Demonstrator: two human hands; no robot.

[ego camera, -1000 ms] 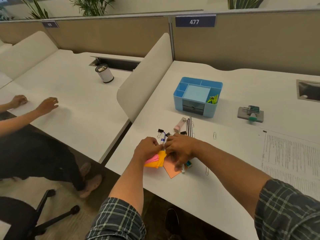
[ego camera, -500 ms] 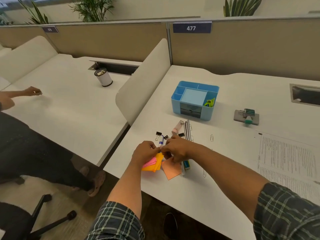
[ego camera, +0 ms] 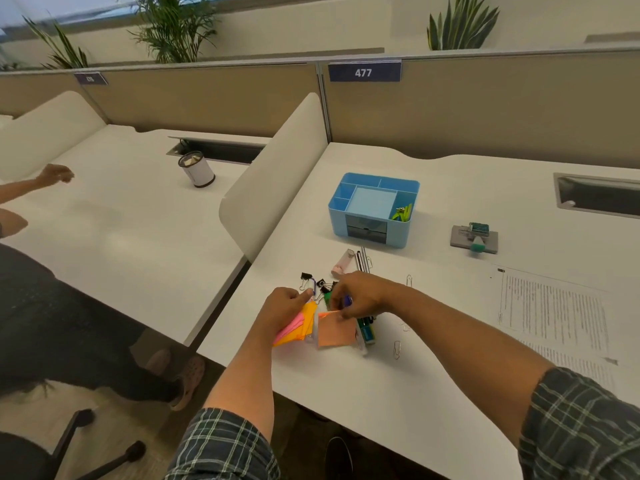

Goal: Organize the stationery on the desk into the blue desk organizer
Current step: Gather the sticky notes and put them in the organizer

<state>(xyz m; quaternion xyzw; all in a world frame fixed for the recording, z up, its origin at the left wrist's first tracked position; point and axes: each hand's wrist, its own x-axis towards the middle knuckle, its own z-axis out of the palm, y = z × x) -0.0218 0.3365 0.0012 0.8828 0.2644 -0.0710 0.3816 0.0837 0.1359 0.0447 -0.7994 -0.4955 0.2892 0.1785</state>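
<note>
From the head view, the left hand gripped a fanned stack of orange and pink sticky notes near the front edge of the white bench. The right hand pinched a small blue-tipped item, too blurred to identify, above a peach sticky note. The blue plastic desk organizer stood mid-bench toward the back edge, green clips in its right compartment.

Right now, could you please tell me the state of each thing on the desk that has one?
blue desk organizer: upright, drawer closed, green items in its right compartment.
left hand: grip on orange and pink sticky notes.
right hand: pinching a blue-tipped marker.
orange sticky note: flat on desk.
binder clips: loose.
</note>
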